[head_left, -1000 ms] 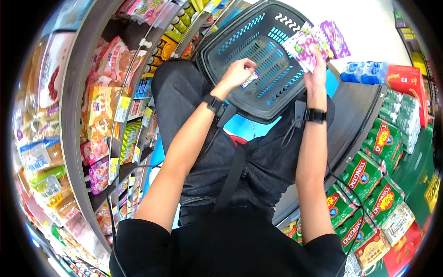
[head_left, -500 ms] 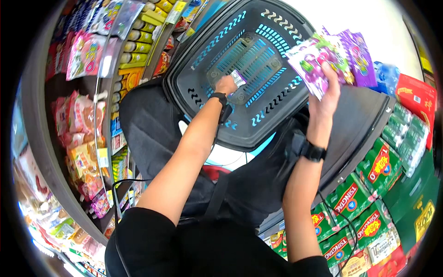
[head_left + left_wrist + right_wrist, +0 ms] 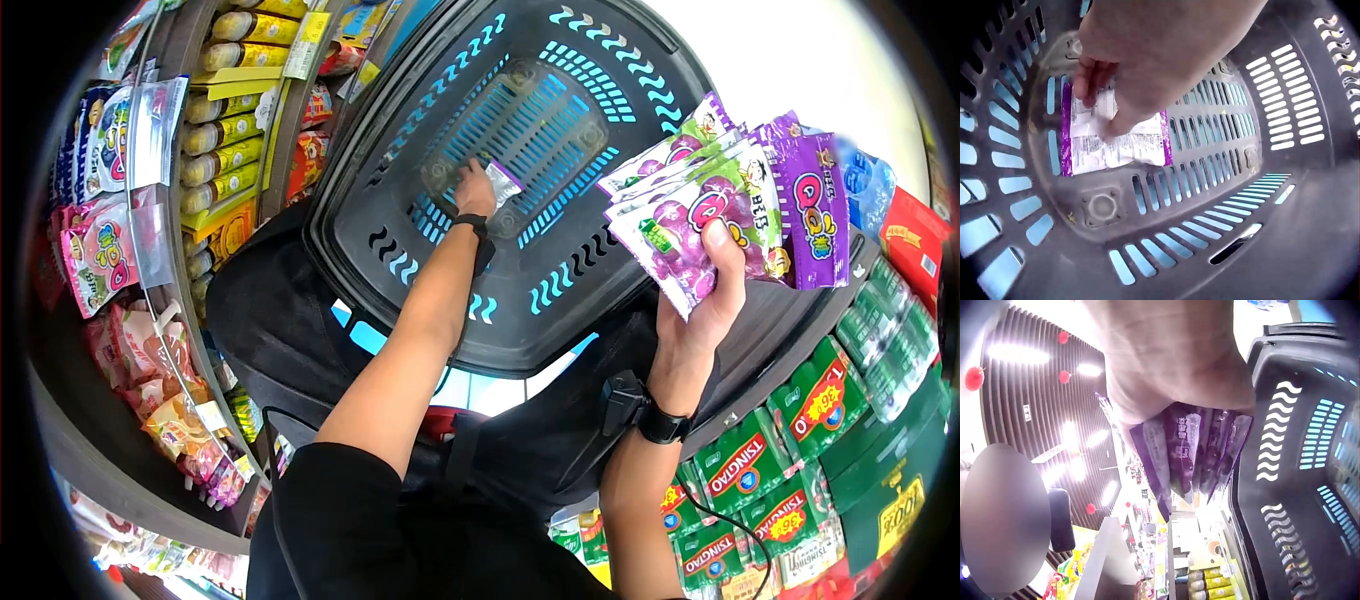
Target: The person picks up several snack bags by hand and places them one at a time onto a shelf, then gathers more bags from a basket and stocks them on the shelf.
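Note:
Deep in the black shopping basket [image 3: 640, 60], my left hand [image 3: 474, 190] pinches a small gummy candy packet [image 3: 1116, 150] at the basket floor. The packet's white printed back faces up, with purple strips at both ends. In the left wrist view the left hand [image 3: 1154, 62] covers its upper part. At the basket's right side, my right hand [image 3: 715, 285] grips a fanned bunch of purple grape gummy candy packets [image 3: 690, 220], thumb across the front one. From the right wrist view, the purple packets [image 3: 1188, 453] hang below the palm.
Shelves at left hold bagged sweets [image 3: 95, 255] and yellow tubes [image 3: 225, 150]. Green Tsingtao beer packs [image 3: 740, 465] stack at right, near a dark ledge [image 3: 770, 350]. The basket sits between the person's legs. A blurred person [image 3: 1007, 519] shows in the right wrist view.
My left hand has gone from the basket's near rim down to its floor with the packet. The right hand, with its bunch, now appears lower and larger in the head view.

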{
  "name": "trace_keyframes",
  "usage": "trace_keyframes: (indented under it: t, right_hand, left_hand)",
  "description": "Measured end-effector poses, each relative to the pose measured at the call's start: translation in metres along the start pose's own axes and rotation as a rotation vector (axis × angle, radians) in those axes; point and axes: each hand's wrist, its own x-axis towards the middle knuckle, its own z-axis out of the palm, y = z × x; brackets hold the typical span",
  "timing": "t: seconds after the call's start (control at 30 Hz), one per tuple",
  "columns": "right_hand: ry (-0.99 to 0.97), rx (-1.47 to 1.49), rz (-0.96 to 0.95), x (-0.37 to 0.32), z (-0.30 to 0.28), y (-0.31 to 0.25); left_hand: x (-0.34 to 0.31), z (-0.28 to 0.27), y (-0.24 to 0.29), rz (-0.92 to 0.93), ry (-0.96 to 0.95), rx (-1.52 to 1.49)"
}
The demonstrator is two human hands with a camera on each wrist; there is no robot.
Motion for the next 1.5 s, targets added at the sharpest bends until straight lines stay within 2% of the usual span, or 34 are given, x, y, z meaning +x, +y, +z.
trace_keyframes:
  t: [0.17,0.27,0.5,0.53,0.6,0.7,0.73,0.77,0.83,0.9,0.97,1.0,1.1,1.13,1.17,1.23,1.3,1.37,1.43,1.5]
  right_hand:
    - [0.050,-0.025,-0.038,0.005,0.008,0.000]
    - [0.008,-0.035,-0.035,0.003,0.008,0.000]
    - [-0.076,0.031,-0.127,-0.003,0.000,0.004]
    - [-0.097,0.055,-0.119,-0.006,-0.001,0.005]
    - [-0.151,0.090,-0.158,-0.014,0.000,0.009]
    - [-0.204,0.170,-0.112,-0.028,-0.005,0.020]
    - [-0.213,0.187,-0.111,-0.036,-0.005,0.023]
    - [-0.276,0.240,-0.034,-0.044,-0.007,0.025]
    - [-0.357,0.375,0.054,-0.075,0.003,0.021]
    - [-0.362,0.505,0.166,-0.100,0.001,0.033]
    - [-0.472,0.616,0.171,-0.134,0.009,0.044]
    - [-0.475,0.671,0.194,-0.143,0.009,0.054]
    - [-0.586,0.684,0.260,-0.158,0.012,0.062]
    - [-0.606,0.693,0.268,-0.160,0.013,0.064]
    - [-0.625,0.700,0.276,-0.160,0.014,0.065]
    - [-0.670,0.704,0.315,-0.159,0.013,0.068]
    - [-0.725,0.703,0.378,-0.157,0.010,0.076]
    - [-0.647,0.556,0.370,-0.155,0.010,0.088]
    - [-0.644,0.392,0.370,-0.151,0.009,0.101]
    - [-0.640,0.416,0.418,-0.150,0.012,0.103]
  left_hand:
    - [-0.011,-0.022,0.022,-0.006,-0.127,0.103]
    - [-0.023,-0.031,0.021,0.178,-0.079,0.096]
    - [-0.095,-0.124,0.039,0.464,-0.144,-0.155]
    - [-0.109,-0.133,0.036,0.514,-0.109,-0.207]
    - [-0.128,-0.150,0.036,0.491,-0.100,-0.301]
    - [-0.156,-0.192,0.031,0.533,-0.048,-0.434]
    - [-0.161,-0.211,0.027,0.597,-0.077,-0.550]
    - [-0.159,-0.221,0.024,0.571,-0.083,-0.667]
    - [-0.198,-0.274,0.017,0.660,-0.018,-0.895]
    - [-0.215,-0.317,-0.011,0.664,-0.920,-1.611]
    - [-0.268,-0.346,-0.023,0.647,-1.023,-1.884]
    - [-0.303,-0.356,-0.029,0.597,-0.840,-1.876]
    - [-0.357,-0.338,-0.054,0.821,-0.672,-1.879]
    - [-0.360,-0.328,-0.061,0.824,-0.645,-1.878]
    - [-0.354,-0.315,-0.064,0.822,-0.629,-1.938]
    - [-0.331,-0.284,-0.069,0.623,-0.687,-2.123]
    - [-0.318,-0.258,-0.068,0.538,-0.718,-2.103]
    - [-0.320,-0.245,-0.061,0.539,-0.856,-2.150]
    - [-0.326,-0.244,-0.052,0.601,-0.888,-2.134]
    - [-0.320,-0.239,-0.056,0.629,-0.802,-2.003]
